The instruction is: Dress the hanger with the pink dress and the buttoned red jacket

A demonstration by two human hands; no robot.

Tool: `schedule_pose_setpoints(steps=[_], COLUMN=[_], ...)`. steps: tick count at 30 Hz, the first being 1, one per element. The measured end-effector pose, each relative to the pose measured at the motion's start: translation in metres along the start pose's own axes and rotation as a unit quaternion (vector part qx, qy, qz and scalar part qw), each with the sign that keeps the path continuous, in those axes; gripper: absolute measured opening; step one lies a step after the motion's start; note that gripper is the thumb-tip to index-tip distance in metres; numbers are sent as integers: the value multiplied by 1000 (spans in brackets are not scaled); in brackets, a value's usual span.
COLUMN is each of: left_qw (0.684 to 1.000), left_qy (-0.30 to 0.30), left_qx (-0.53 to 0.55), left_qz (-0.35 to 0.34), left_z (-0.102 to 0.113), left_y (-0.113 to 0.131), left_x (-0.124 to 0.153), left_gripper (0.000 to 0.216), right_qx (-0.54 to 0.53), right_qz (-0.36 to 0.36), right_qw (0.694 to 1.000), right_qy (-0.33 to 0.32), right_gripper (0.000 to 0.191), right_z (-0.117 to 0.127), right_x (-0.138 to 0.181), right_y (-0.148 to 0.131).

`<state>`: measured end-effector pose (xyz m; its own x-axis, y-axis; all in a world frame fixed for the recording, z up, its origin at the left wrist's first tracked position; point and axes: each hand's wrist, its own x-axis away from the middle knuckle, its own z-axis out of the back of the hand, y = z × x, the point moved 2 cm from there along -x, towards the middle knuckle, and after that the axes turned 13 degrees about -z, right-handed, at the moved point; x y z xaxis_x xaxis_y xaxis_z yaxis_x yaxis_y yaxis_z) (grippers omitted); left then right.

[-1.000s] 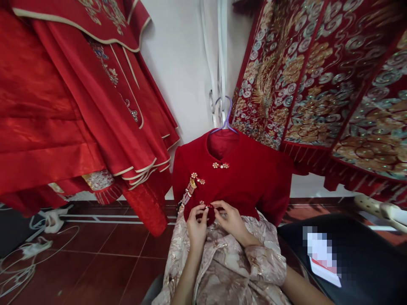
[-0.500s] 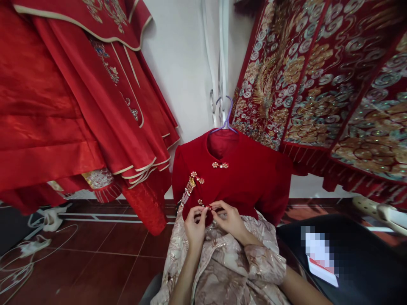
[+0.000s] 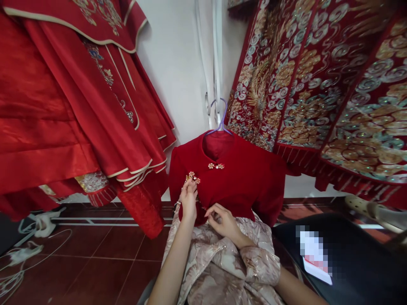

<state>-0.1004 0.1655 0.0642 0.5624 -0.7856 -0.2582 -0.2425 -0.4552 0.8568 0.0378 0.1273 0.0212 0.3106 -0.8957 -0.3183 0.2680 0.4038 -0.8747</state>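
Observation:
A short red velvet jacket (image 3: pixel 241 182) hangs in front of me on a purple hanger (image 3: pixel 221 120). Flower-shaped bead fasteners (image 3: pixel 216 166) close its neck, and another beaded fastener (image 3: pixel 192 176) sits on the chest at left. My left hand (image 3: pixel 188 200) is raised to that chest fastener, fingers together on the beaded tassel (image 3: pixel 187 179) hanging there and hiding most of it. Near the jacket's lower front edge, my right hand (image 3: pixel 222 219) is closed with curled fingers. Whatever its fingertips pinch is hidden.
Red embroidered garments (image 3: pixel 104 106) hang at left, and a heavily sequined one (image 3: pixel 302 93) at right. Patterned pale fabric (image 3: pixel 219 271) covers my lap. On the black seat (image 3: pixel 356 250) lies a partly blurred white item (image 3: pixel 318 271). White cables (image 3: pixel 15 258) trail over the floor.
My left hand has moved up from the lower fastener to the tassel at the chest fastener. My right hand stays low, its fingers more curled. The view has shifted slightly.

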Motion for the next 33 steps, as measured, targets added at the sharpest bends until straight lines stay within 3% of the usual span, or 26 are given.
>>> schedule_pose_setpoints(steps=[4,7,17,20,23,26,29,33], left_qw=[994,990,992,992,996,990,934,791], left_qy=[37,29,40,9,-43,-125,-201,-265], left_qx=[94,125,102,92,56,-41,-177,-399], left_qz=[31,52,69,85,58,-47,-236,-380], left_z=[-12,-17,-25,-31,-39,-51,-64,-73], left_y=[7,11,6,7,14,29,47,64], left_x=[2,5,-9,-11,-8,-6,-5,-9], left_gripper=[20,22,18,22,26,30,21,24], right_qx=[-7,-9,-8,-6,-4,-2,2,4], right_qz=[6,3,4,6,6,6,6,10], right_qw=[1000,1000,1000,1000,1000,1000,1000,1000], right_qy=[-6,-7,-13,-13,-14,-14,-12,-13], right_gripper=[20,20,21,21,21,21,20,19], right_z=[-1,-1,-1,-1,-2,-2,-2,-1], right_x=[0,0,-1,-1,-1,-1,0,0], right_y=[1,2,2,2,2,3,3,2])
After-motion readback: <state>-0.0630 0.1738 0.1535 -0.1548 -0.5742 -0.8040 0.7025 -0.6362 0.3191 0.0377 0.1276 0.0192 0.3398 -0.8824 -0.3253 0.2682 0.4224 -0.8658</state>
